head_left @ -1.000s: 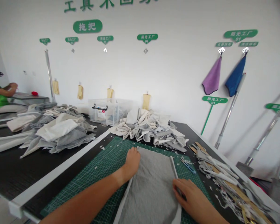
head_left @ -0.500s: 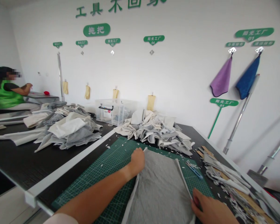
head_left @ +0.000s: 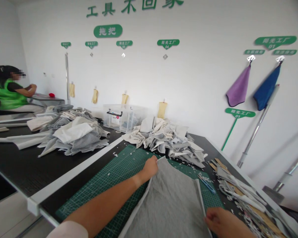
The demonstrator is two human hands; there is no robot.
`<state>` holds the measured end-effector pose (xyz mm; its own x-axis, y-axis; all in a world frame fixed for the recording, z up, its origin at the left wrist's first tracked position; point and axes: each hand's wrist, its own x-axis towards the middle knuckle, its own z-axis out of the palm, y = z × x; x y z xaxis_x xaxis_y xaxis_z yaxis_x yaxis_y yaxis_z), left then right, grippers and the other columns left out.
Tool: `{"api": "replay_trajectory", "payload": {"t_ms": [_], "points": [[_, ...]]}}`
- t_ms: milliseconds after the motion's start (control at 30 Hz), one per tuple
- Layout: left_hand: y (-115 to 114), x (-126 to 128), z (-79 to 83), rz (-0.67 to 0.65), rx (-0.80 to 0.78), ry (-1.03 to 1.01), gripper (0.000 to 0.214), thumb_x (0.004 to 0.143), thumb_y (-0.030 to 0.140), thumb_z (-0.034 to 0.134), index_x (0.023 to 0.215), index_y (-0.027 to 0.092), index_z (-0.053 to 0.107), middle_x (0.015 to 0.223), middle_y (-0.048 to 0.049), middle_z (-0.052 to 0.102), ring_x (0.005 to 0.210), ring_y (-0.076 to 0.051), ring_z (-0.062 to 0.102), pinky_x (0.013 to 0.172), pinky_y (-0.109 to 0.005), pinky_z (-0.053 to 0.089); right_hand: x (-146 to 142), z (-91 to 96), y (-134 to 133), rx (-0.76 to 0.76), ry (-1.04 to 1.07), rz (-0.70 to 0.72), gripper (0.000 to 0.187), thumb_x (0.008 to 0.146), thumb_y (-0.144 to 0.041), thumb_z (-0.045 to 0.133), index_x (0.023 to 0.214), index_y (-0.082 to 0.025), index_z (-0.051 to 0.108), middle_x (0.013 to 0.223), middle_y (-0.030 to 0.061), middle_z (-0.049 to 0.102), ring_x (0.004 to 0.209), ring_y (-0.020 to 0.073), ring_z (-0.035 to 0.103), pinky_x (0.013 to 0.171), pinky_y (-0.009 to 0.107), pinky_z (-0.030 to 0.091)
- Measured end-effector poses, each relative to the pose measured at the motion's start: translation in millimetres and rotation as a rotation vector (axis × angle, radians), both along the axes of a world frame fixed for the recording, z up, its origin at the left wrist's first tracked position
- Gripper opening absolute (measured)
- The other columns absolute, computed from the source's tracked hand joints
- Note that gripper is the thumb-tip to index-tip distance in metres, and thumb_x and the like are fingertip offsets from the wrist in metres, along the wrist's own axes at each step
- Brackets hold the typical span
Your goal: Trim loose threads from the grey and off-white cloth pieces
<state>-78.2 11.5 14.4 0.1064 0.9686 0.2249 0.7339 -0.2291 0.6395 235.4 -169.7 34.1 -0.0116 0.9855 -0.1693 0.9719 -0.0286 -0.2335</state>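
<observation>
A grey cloth (head_left: 173, 201) with pale edges lies over the green cutting mat (head_left: 96, 188) in front of me. My left hand (head_left: 150, 168) is closed on the cloth's far left corner, which is lifted a little. At the near right edge of the cloth, my right hand (head_left: 220, 219) is closed with its fingers pinching the pale border. Blue-handled scissors (head_left: 207, 183) lie on the mat to the right of the cloth, among small white scraps.
Heaps of grey and white cloth (head_left: 75, 134) lie left and beyond the mat, beside a clear plastic box (head_left: 121, 119). Cut strips (head_left: 240, 190) cover the table's right side. A white raised strip (head_left: 76, 170) crosses the table. A person in a green vest (head_left: 8, 96) sits far left.
My left hand has moved slightly up and to the right with the cloth's corner. The cloth's far edge now slopes down to the right. The whole view has shifted a little.
</observation>
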Motion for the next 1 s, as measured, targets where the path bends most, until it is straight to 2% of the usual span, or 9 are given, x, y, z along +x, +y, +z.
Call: {"api": "replay_trajectory", "payload": {"t_ms": [67,167,267,333,467,533,633,833,1000], "points": [[2.9,4.7,1.8,0.023,-0.051,-0.053,0.026,0.095,0.015,0.044,0.111,0.014,0.064,0.108,-0.0127,0.073,0.108,-0.021,0.066,0.092,-0.029,0.046,-0.5,16.4,19.0,0.135,-0.019,-0.001,0.033,0.093,-0.047,0.041,0.077,-0.025,0.061,0.069,0.0046,0.071,0.064,0.0249,0.070,0.057,0.031,0.040],[6.5,9.5,3.9,0.047,-0.078,-0.065,0.024,0.097,0.019,0.045,0.109,0.015,0.064,0.111,-0.0118,0.072,0.108,-0.021,0.066,0.093,-0.028,0.045,3.7,26.0,51.1,0.290,-0.102,-0.174,0.036,0.096,-0.050,0.036,0.103,-0.025,0.061,0.087,0.0087,0.074,0.077,0.0298,0.072,0.063,0.035,0.044],[6.6,11.5,3.1,0.067,-0.052,-0.060,0.021,0.095,0.029,0.052,0.106,0.017,0.065,0.109,-0.0094,0.073,0.103,-0.021,0.067,0.089,-0.028,0.045,7.5,13.9,73.6,0.412,-0.178,-0.292,0.046,0.097,-0.051,0.033,0.122,-0.019,0.055,0.111,0.0172,0.071,0.092,0.0350,0.072,0.070,0.041,0.049],[4.7,11.9,0.7,0.076,0.000,-0.074,0.021,0.093,0.033,0.056,0.105,0.019,0.066,0.106,-0.0077,0.073,0.100,-0.021,0.067,0.086,-0.027,0.045,9.0,1.0,81.3,0.428,-0.217,-0.292,0.046,0.098,-0.049,0.032,0.121,-0.017,0.056,0.119,0.0199,0.067,0.099,0.0358,0.071,0.074,0.043,0.051],[1.0,11.3,-5.0,0.064,0.113,-0.092,0.024,0.098,0.034,0.048,0.105,0.023,0.067,0.102,-0.0037,0.074,0.095,-0.018,0.066,0.082,-0.025,0.043,20.0,-15.7,89.7,0.383,-0.257,-0.246,0.039,0.099,-0.040,0.031,0.110,-0.017,0.061,0.116,0.0180,0.065,0.096,0.0335,0.070,0.075,0.043,0.050],[2.0,10.6,-6.1,0.073,0.104,-0.088,0.027,0.100,0.035,0.044,0.104,0.024,0.068,0.101,-0.0025,0.074,0.093,-0.017,0.066,0.080,-0.025,0.043,31.8,-17.8,95.8,0.386,-0.239,-0.235,0.035,0.097,-0.040,0.037,0.106,-0.018,0.063,0.112,0.0172,0.066,0.099,0.0332,0.069,0.080,0.042,0.048],[7.0,9.6,-5.5,0.100,0.047,-0.108,0.024,0.097,0.033,0.049,0.109,0.024,0.068,0.101,-0.0020,0.074,0.092,-0.016,0.066,0.079,-0.024,0.043,52.2,-17.6,108.1,0.349,-0.148,-0.216,0.030,0.092,-0.042,0.047,0.094,-0.017,0.065,0.102,0.0165,0.069,0.097,0.0321,0.069,0.083,0.040,0.047],[13.4,9.2,-5.3,0.127,0.026,-0.121,0.022,0.096,0.038,0.053,0.107,0.026,0.067,0.097,-0.0006,0.074,0.090,-0.017,0.067,0.075,-0.024,0.041,70.1,-14.5,125.2,0.102,0.091,-0.196,0.023,0.085,-0.040,0.056,0.073,-0.020,0.058,0.071,0.0066,0.068,0.070,0.0251,0.068,0.059,0.030,0.044],[13.7,10.7,-10.2,0.089,0.102,-0.092,0.026,0.100,0.034,0.045,0.113,0.030,0.066,0.108,-0.0013,0.074,0.096,-0.019,0.066,0.078,-0.025,0.041,61.9,-0.1,129.8,-0.001,0.143,-0.305,0.010,0.081,-0.026,0.060,0.084,-0.021,0.052,0.069,0.0024,0.066,0.050,0.0180,0.063,0.046,0.024,0.040]]}}
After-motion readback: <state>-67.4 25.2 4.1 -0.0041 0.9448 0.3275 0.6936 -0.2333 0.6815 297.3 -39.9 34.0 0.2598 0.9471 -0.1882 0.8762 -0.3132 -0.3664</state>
